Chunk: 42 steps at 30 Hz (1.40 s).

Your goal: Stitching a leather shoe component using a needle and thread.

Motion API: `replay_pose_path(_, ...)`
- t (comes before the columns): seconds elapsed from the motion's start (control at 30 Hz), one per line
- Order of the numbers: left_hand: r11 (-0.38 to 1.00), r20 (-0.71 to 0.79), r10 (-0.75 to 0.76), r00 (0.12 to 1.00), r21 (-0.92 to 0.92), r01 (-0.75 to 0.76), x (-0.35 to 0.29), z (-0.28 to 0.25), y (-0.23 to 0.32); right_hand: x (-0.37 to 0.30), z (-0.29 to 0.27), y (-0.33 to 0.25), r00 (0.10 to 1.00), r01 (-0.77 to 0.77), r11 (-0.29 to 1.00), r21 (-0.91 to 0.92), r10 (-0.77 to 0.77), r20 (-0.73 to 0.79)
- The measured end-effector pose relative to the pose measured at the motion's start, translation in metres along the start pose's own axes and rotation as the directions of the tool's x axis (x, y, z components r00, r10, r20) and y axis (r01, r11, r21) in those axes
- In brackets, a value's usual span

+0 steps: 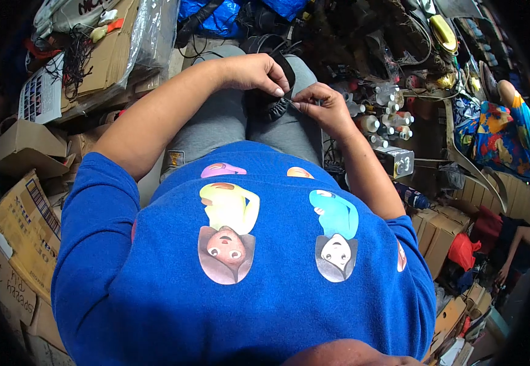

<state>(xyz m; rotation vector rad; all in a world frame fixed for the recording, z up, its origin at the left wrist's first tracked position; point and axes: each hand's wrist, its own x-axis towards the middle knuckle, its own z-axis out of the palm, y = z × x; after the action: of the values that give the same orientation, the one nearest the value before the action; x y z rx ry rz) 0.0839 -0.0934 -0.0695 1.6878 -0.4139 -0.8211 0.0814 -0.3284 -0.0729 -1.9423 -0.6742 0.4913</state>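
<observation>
In my lap lies a black item with a band and a gathered, ruffled edge [278,110]; its exact kind is unclear against the dark around it. My left hand [264,74] comes over it from the left, with thumb and fingers pinched on the black band [290,68]. From the other side my right hand [325,105] closes thumb and forefinger near the ruffled edge. Whatever sits between those fingertips is too small to name. The two hands are close together above my grey trousers [216,122], fingertips a short gap apart.
Several small bottles [386,119] stand right of my knees. Flattened cardboard [100,67] and boxes [27,149] crowd the left side. A blue plastic sheet [222,18] lies beyond my knees. At the lower right are a carton [439,235] and another person's arm [512,250].
</observation>
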Motion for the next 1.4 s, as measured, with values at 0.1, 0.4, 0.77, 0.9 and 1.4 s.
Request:
replay_pose_path(0.1,0.999,0.044,-0.033,0.998,-0.009,0.034,0.000,-0.003,-0.001,-0.009,0.007,-0.002,0.997,0.009,0.998,-0.058,-0.013,-0.077)
replay_pose_path(0.4,0.988,0.199,-0.027,0.980,0.155,-0.004,0.003,-0.006,0.002,-0.020,0.009,-0.025,0.995,0.043,0.945,-0.324,-0.069,-0.069)
replay_pose_path(0.77,0.932,0.093,0.003,0.996,0.360,-0.037,0.010,-0.001,0.003,0.010,0.004,-0.053,0.932,0.349,0.586,-0.732,-0.139,0.334)
replay_pose_path(0.9,0.894,-0.038,0.147,0.988,0.432,-0.117,0.016,0.001,-0.002,0.016,-0.002,-0.047,0.959,0.147,0.814,-0.561,0.021,0.282)
replay_pose_path(1.4,0.815,-0.372,0.209,0.904,0.577,0.049,-0.090,0.040,-0.001,-0.033,-0.051,-0.008,0.898,-0.433,0.672,0.601,0.380,0.221)
